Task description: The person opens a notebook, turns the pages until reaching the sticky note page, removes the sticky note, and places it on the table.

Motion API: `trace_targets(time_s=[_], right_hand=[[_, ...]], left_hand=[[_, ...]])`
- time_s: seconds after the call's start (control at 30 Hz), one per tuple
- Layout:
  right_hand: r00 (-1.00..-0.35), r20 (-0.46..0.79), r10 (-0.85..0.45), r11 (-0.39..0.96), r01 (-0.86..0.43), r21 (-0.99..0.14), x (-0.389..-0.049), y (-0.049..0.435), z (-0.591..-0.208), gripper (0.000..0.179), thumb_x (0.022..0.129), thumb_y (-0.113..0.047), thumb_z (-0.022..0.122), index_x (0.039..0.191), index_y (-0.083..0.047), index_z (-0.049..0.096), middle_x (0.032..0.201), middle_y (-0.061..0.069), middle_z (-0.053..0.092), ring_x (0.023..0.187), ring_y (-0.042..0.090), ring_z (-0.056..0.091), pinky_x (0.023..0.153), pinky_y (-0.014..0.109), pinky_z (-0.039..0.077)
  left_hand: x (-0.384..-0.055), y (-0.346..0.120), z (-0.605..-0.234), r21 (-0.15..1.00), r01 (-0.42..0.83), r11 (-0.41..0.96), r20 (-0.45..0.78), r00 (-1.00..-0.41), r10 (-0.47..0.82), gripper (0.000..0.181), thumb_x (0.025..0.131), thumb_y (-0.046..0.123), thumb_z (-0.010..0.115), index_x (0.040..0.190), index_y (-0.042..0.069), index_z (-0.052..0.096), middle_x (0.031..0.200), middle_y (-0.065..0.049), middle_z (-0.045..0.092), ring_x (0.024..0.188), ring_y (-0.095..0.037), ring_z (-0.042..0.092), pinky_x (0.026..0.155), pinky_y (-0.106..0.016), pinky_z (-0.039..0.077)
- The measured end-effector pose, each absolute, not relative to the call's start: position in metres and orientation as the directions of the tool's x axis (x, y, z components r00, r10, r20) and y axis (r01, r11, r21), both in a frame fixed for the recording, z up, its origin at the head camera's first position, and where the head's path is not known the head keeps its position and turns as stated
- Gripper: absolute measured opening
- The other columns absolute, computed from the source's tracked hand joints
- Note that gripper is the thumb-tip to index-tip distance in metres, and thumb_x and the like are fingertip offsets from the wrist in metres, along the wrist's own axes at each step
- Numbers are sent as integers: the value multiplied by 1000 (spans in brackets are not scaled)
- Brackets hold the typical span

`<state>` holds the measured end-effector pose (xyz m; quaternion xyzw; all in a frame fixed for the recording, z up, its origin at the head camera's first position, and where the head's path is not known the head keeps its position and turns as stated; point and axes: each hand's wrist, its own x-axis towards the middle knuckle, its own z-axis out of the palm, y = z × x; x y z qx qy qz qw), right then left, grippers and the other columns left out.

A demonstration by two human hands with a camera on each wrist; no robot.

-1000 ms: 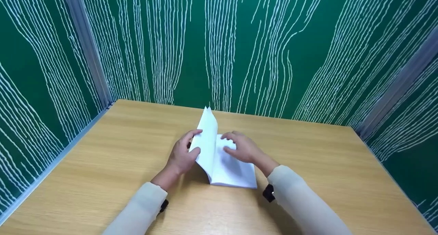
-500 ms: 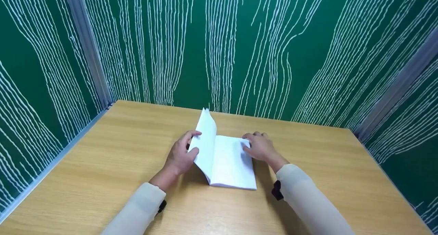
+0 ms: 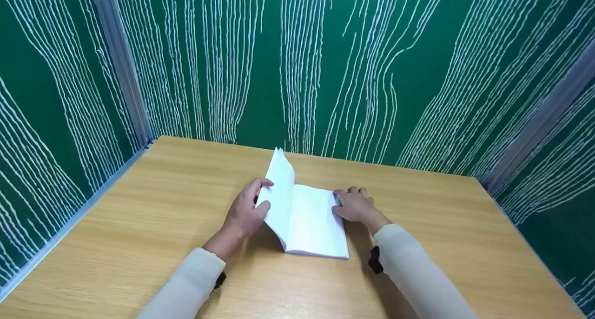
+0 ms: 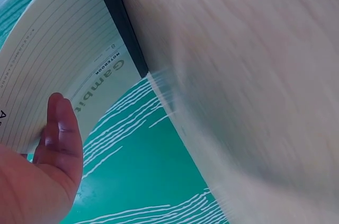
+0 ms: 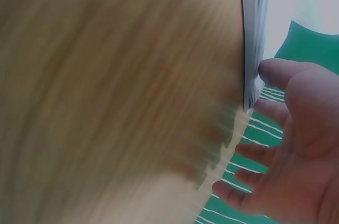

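Note:
A notebook (image 3: 316,221) lies spread on the table, its right part flat with blank-looking white pages. Its left part (image 3: 280,193) stands raised and slightly bowed, and my left hand (image 3: 246,209) grips its outer edge, thumb on the page side. The left wrist view shows this part's outer face (image 4: 69,49), with ruled lines, the words "Gambit" and "NOTEBOOK" and a dark spine strip. My right hand (image 3: 357,205) is at the notebook's upper right corner. In the right wrist view its thumb (image 5: 273,70) touches the page edges (image 5: 254,38), the forefinger is by the corner, and the other fingers spread loosely.
The wooden table (image 3: 186,179) extends around the notebook on all sides. Green walls (image 3: 260,77) with white wavy lines stand behind the table and at both sides. Grey posts (image 3: 121,63) mark the back corners. Dark wrist devices (image 3: 375,259) sit under the sleeves.
My right hand has moved right, from over the flat page to its right edge, then slightly toward me. The left hand and the raised pages have stayed nearly still.

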<state>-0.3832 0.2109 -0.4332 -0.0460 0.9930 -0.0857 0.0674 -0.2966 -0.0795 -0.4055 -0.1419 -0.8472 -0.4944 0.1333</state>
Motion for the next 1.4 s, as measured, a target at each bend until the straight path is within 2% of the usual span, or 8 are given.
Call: trace_targets(time_s=[0.37, 0.57, 0.7, 0.8, 1.07, 1.23, 1.4], right_hand=[[-990, -108, -88, 980, -67, -188, -384, 210, -436, 57, 91, -41, 58, 144, -21, 46, 149, 22, 37, 135, 44, 25, 105, 66, 29], [-991, -96, -89, 976, -68, -205, -386, 209, -435, 57, 91, -41, 60, 143, -22, 47, 148, 21, 38, 134, 44, 26, 106, 65, 30], [-991, -80, -109, 971, -89, -220, -387, 209, -435, 54, 90, -36, 61, 140, -19, 50, 143, 21, 43, 134, 44, 27, 104, 64, 31], [-991, -57, -124, 961, -106, -254, -388, 209, -435, 51, 89, -32, 64, 137, -16, 55, 137, 19, 48, 131, 42, 29, 102, 62, 32], [-993, 9, -121, 920, -115, -375, -386, 211, -435, 46, 85, -25, 71, 129, -15, 61, 129, 13, 52, 121, 34, 37, 101, 55, 37], [-995, 36, -98, 916, -104, -388, -385, 212, -434, 44, 84, -25, 72, 126, -15, 62, 129, 13, 51, 117, 34, 41, 99, 54, 42], [-996, 28, -86, 895, -89, -437, -385, 213, -432, 43, 87, -24, 69, 127, -16, 58, 132, 12, 51, 115, 32, 45, 99, 51, 46]], left_hand=[[-297, -79, -409, 829, 327, 454, 325, -942, 84, 43, 85, 15, 53, 127, 21, 51, 136, -4, 51, 117, -23, 52, 100, -45, 48], [-297, -79, -408, 836, 331, 438, 325, -941, 92, 43, 85, 15, 53, 128, 21, 50, 137, -6, 49, 115, -25, 54, 96, -45, 50], [-299, -79, -410, 839, 351, 416, 341, -935, 100, 43, 84, 13, 51, 127, 19, 51, 132, -6, 52, 108, -25, 57, 91, -43, 52], [-300, -79, -411, 841, 359, 404, 347, -932, 105, 44, 83, 12, 49, 126, 18, 51, 130, -7, 53, 105, -25, 58, 88, -42, 51], [-299, -79, -411, 849, 335, 408, 320, -941, 107, 44, 85, 14, 51, 128, 20, 50, 137, -7, 50, 113, -27, 55, 95, -47, 49], [-298, -79, -411, 843, 339, 418, 327, -940, 102, 44, 85, 14, 51, 129, 20, 49, 139, -7, 49, 115, -27, 54, 96, -48, 49], [-298, -81, -411, 845, 341, 413, 329, -939, 102, 43, 86, 14, 51, 129, 19, 50, 137, -7, 50, 114, -27, 55, 95, -46, 50]])
